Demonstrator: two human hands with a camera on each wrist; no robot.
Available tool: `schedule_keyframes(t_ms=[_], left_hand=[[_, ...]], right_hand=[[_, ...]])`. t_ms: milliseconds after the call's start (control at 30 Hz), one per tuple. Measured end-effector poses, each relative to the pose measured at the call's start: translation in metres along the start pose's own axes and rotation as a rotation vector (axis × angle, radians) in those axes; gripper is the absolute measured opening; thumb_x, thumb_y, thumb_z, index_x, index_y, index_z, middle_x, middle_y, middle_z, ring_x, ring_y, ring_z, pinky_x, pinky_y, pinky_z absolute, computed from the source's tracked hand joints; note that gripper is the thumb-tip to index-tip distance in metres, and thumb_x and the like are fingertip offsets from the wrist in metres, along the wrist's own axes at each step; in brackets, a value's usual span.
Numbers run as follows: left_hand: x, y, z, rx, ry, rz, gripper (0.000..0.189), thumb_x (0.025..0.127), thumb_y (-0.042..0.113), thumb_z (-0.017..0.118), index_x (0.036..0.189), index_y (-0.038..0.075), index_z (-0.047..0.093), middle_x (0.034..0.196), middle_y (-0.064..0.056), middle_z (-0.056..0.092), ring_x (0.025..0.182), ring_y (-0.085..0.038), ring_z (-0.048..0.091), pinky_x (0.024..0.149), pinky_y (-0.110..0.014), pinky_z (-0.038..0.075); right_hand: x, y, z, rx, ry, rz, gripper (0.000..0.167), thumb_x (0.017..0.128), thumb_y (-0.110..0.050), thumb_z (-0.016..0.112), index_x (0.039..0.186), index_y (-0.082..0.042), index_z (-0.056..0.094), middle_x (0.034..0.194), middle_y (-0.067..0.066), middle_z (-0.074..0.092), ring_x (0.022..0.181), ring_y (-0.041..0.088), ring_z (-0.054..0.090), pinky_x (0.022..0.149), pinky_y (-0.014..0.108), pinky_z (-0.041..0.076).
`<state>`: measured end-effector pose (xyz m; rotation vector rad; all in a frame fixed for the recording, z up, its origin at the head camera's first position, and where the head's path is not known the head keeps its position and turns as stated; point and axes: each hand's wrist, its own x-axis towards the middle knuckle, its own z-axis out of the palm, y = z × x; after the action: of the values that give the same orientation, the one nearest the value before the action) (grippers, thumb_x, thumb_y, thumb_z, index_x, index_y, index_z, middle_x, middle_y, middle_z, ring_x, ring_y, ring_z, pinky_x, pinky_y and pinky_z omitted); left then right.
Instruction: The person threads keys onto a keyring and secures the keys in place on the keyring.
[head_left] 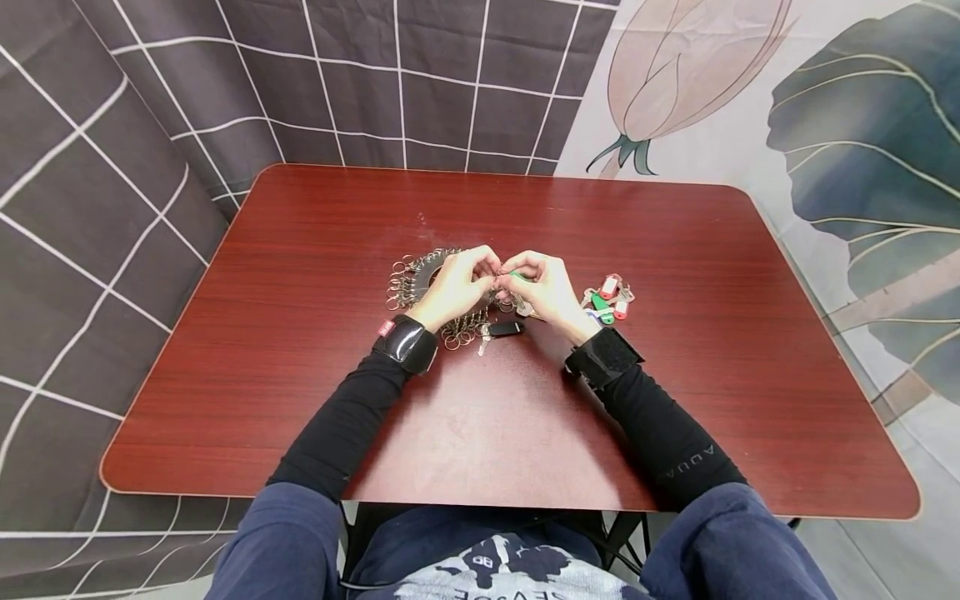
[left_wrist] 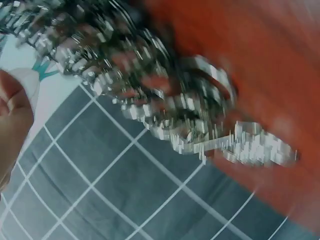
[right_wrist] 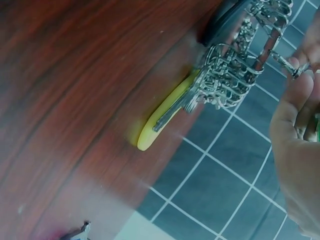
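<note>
Above the middle of the table, my left hand (head_left: 461, 287) and right hand (head_left: 546, 292) meet at the fingertips. A green key tag (head_left: 517, 275) shows in the right hand's fingers. In the right wrist view, a small metal clasp (right_wrist: 287, 64) is pinched at the fingertips of the right hand (right_wrist: 295, 145); which fingers bear it is partly hidden. Beneath the left hand lies a round black holder (head_left: 426, 273) edged with many metal clasps and rings (head_left: 401, 287). The left hand (left_wrist: 12, 125) shows only partly in the left wrist view, with the clasps (left_wrist: 150, 95) blurred.
Right of the hands lies a small pile of keys with red, white, green and blue tags (head_left: 609, 290). A black fob (head_left: 506, 329) with a key sits in front of the holder. A yellow tag (right_wrist: 165, 112) with a key lies beside the clasps.
</note>
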<state>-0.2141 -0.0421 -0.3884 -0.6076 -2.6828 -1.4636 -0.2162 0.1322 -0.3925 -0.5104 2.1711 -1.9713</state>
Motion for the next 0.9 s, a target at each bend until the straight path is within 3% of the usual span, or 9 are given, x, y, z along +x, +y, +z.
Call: schedule_keyframes(t_ms=[167, 400, 667, 900], left_hand=[[0.0001, -0.0001, 0.0005, 0.012, 0.024, 0.022, 0.014, 0.084, -0.003, 0.059, 0.096, 0.003, 0.062, 0.083, -0.011, 0.070, 0.077, -0.020, 0.065, 0.070, -0.024, 0.045], [0.0021, -0.0049, 0.0019, -0.039, 0.023, -0.032, 0.012, 0.084, -0.002, 0.060, 0.094, 0.002, 0.063, 0.084, -0.014, 0.070, 0.075, -0.019, 0.066, 0.064, -0.020, 0.043], [0.0006, 0.0023, 0.0016, 0.018, 0.018, 0.022, 0.016, 0.084, -0.003, 0.058, 0.097, 0.005, 0.062, 0.086, -0.010, 0.069, 0.081, -0.020, 0.064, 0.073, -0.026, 0.046], [0.0022, -0.0010, 0.0029, -0.031, 0.040, -0.031, 0.015, 0.082, -0.004, 0.057, 0.095, 0.003, 0.062, 0.084, -0.012, 0.070, 0.077, -0.020, 0.066, 0.068, -0.022, 0.045]], right_hand=[[-0.0005, -0.0016, 0.0004, 0.029, 0.000, 0.010, 0.018, 0.088, 0.004, 0.061, 0.102, 0.014, 0.057, 0.073, -0.008, 0.071, 0.061, 0.009, 0.068, 0.062, 0.030, 0.056], [-0.0005, 0.0015, 0.0003, -0.013, -0.020, -0.047, 0.018, 0.087, 0.003, 0.062, 0.102, 0.014, 0.058, 0.074, -0.008, 0.072, 0.064, 0.012, 0.069, 0.062, 0.029, 0.056], [-0.0003, 0.0006, -0.0008, 0.047, 0.000, 0.024, 0.017, 0.088, 0.003, 0.060, 0.102, 0.012, 0.057, 0.073, -0.008, 0.071, 0.062, 0.008, 0.068, 0.062, 0.027, 0.056], [-0.0018, 0.0008, -0.0004, 0.036, 0.001, -0.026, 0.018, 0.088, 0.002, 0.061, 0.102, 0.013, 0.058, 0.076, -0.006, 0.072, 0.066, 0.012, 0.070, 0.062, 0.026, 0.055]])
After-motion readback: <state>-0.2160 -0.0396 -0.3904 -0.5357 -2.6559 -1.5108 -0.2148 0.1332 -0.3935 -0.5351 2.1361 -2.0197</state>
